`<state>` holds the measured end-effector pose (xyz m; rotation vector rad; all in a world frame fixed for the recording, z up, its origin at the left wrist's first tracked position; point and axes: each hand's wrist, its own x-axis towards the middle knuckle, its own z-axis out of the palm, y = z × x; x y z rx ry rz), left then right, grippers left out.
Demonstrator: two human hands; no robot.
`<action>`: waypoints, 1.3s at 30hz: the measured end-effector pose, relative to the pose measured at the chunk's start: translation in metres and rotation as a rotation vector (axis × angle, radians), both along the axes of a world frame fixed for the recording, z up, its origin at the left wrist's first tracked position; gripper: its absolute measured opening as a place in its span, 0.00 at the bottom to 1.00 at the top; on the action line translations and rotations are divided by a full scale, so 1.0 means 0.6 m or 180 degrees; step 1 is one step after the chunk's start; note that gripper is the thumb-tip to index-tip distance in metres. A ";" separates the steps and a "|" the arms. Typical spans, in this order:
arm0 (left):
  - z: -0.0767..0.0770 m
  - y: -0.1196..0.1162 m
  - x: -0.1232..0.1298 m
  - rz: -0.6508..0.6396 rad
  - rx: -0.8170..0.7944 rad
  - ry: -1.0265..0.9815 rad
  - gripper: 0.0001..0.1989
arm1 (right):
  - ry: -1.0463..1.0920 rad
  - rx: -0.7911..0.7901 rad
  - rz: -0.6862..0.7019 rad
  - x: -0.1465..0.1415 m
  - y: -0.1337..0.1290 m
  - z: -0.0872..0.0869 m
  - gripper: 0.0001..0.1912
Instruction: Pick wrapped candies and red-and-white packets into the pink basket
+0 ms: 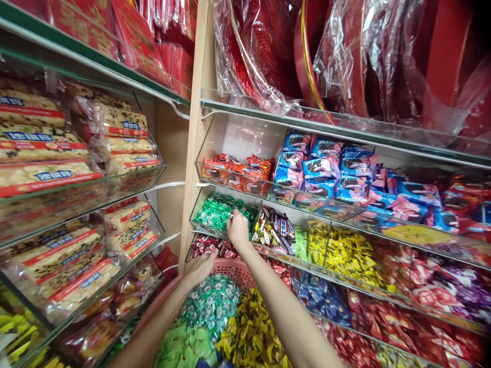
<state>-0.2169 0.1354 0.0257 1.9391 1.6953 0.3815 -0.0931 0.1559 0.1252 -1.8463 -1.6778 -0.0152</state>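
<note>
At the far left, 2 tiers of glass shelving hold wrapped snack bars point(49, 176) in clear, red and blue packaging, with red packets point(134, 41) on the shelf above and bagged round snacks point(99, 327) lower down. A pale upright post point(192, 153) separates this side from the shelves ahead. The left hand point(203, 267) reaches forward near the back of the pink basket point(240, 268), close to red-wrapped sweets point(205, 245); its fingers point ahead, but I cannot tell whether it grips the rim or anything else. Inside the perforated basket lie 3 main groups: light green packets point(186, 345) at the left, shiny green packets point(210, 301) toward the back, and yellow packets point(249, 332) at the right. Beyond it, green-wrapped sweets point(217, 210) fill a clear shelf bin, below orange-red packets point(238, 171). The right hand point(238, 230) is at the right side of this green heap, fingers curled; whether they grip a sweet I cannot tell. Just right of it are dark-wrapped bars point(283, 227), then yellow-wrapped sweets point(341, 250). Blue-and-pink packets point(322, 166) sit on the tier above, under red goods in clear plastic point(264, 51). Red and purple sweets point(441, 281) spread toward the far right.
</note>
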 end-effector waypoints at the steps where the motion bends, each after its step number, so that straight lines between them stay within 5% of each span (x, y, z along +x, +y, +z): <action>1: 0.001 -0.001 -0.001 -0.0027 0.0024 -0.0011 0.38 | -0.0098 -0.0105 -0.0115 -0.001 0.007 0.001 0.12; 15: -0.002 0.004 -0.001 -0.0147 0.0139 -0.0034 0.37 | -0.0141 -0.0545 -0.0543 0.009 0.038 -0.009 0.12; 30: -0.001 0.008 0.003 -0.0030 0.0070 0.0119 0.39 | 0.0140 0.0252 -0.0449 0.007 0.016 -0.008 0.12; 35: 0.005 0.013 0.000 -0.0002 -0.0069 0.0081 0.42 | 0.0702 0.0951 0.0024 0.004 -0.035 0.001 0.14; 39: 0.009 0.021 -0.006 0.0000 -0.0104 -0.0016 0.43 | 0.1442 0.0923 0.0671 0.015 -0.113 -0.041 0.14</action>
